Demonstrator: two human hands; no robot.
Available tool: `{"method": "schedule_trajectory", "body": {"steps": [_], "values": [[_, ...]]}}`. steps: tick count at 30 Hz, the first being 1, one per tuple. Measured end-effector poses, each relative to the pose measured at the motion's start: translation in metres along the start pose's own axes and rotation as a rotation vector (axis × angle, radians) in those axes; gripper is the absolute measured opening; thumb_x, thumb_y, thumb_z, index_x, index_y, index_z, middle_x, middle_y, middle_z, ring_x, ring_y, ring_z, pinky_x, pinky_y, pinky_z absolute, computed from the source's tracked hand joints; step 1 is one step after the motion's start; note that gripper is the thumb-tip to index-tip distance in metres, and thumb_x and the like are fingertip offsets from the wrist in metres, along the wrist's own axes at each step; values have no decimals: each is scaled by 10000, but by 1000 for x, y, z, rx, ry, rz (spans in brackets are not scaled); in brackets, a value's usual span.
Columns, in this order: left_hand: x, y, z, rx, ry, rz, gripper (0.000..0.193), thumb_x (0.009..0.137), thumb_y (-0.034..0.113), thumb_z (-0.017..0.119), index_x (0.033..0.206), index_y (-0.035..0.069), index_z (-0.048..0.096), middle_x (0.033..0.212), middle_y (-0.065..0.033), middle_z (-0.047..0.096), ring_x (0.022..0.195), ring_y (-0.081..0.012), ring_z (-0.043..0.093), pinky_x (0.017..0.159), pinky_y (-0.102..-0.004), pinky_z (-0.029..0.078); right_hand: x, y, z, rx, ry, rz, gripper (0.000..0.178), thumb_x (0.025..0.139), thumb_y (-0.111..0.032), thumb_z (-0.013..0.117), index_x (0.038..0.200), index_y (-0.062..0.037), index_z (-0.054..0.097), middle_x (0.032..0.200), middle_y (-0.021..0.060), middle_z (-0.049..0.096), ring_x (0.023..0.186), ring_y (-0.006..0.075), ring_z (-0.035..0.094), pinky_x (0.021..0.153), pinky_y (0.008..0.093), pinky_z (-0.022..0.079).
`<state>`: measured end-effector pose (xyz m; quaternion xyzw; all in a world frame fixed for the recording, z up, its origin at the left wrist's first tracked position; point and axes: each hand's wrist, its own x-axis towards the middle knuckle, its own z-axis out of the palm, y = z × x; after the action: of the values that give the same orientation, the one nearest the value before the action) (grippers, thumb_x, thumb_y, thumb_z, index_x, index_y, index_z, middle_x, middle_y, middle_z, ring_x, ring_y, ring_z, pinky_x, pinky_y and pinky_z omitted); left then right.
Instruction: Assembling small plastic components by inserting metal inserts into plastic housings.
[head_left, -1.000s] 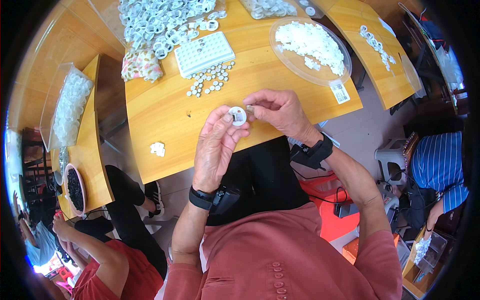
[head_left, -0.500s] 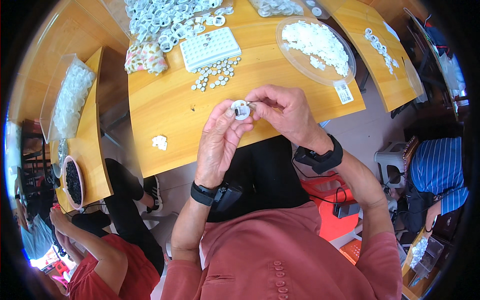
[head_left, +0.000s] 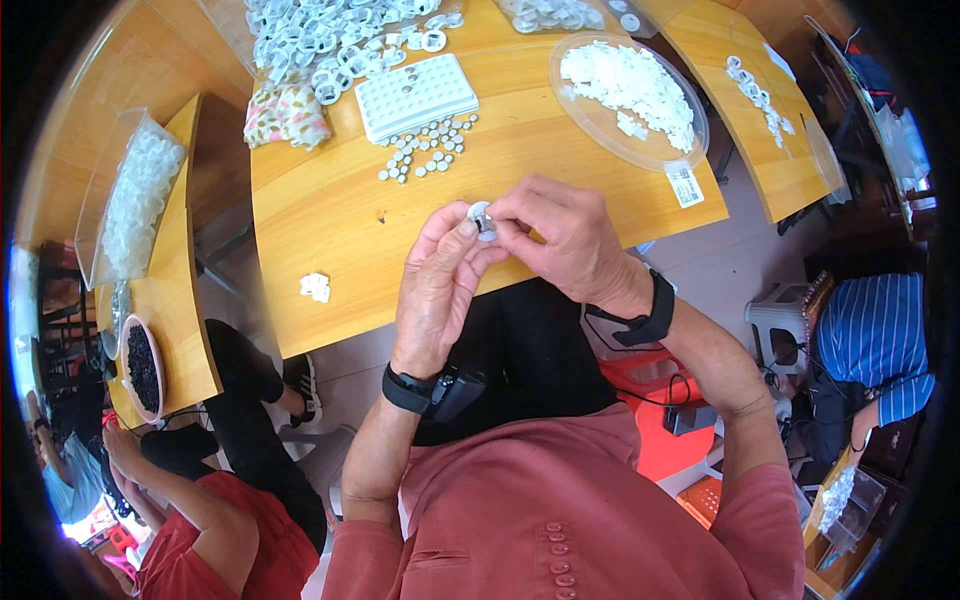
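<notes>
My left hand (head_left: 436, 285) pinches a small round white plastic part (head_left: 478, 212) above the front of the wooden table. The part has a dark, squarish opening and is tilted. At its right edge, the fingers of my right hand (head_left: 575, 240) press together against it; whatever they hold is hidden. Beyond my hands lie several small silvery button cells (head_left: 430, 150) in a loose scatter. A white tray (head_left: 415, 97) with rows of round dimples stands behind them, with a little silvery disc on it.
White ring-shaped parts (head_left: 330, 40) are heaped at the back left beside a floral cloth bundle (head_left: 287, 115). A clear round tray (head_left: 560, 95) holds white pieces. Few white bits (head_left: 315, 287) lie front left. Co-workers in red (head_left: 225, 530) and striped blue (head_left: 875, 335) sit either side.
My right fingers have closed further over the round part's right side. The part has turned, so its face shows narrower. My left hand stays nearly still; the view shifts slightly.
</notes>
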<state>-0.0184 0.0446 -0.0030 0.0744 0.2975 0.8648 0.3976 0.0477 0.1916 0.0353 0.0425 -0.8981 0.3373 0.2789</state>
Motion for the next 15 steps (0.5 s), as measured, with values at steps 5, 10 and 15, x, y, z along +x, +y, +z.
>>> {"method": "schedule_trajectory", "body": {"steps": [5, 10, 15], "values": [[1, -1, 4, 54, 21, 10, 182, 937, 84, 511, 1095, 2, 550, 1019, -105, 620, 897, -163, 619, 789, -300, 525, 4, -5, -8, -177, -72, -128, 107, 729, -80, 650, 772, -48, 558, 718, 87, 557, 642, 286, 586, 528, 363, 454], [1, 2, -2, 71, -16, -29, 203, 936, 102, 518, 1109, -2, 539, 994, -106, 626, 884, -166, 623, 780, -301, 525, 7, -1, -6, 101, -66, 132, 99, 738, -58, 645, 701, -21, 560, 654, 87, 579, 578, 244, 594, 512, 322, 454], [0, 2, -7, 7, -13, -42, 233, 937, 122, 524, 1129, -8, 522, 989, -116, 630, 876, -186, 631, 777, -304, 529, 11, 8, -10, 533, -233, 478, 47, 849, -32, 624, 822, 7, 631, 737, -15, 607, 650, 20, 537, 566, 183, 440]]}}
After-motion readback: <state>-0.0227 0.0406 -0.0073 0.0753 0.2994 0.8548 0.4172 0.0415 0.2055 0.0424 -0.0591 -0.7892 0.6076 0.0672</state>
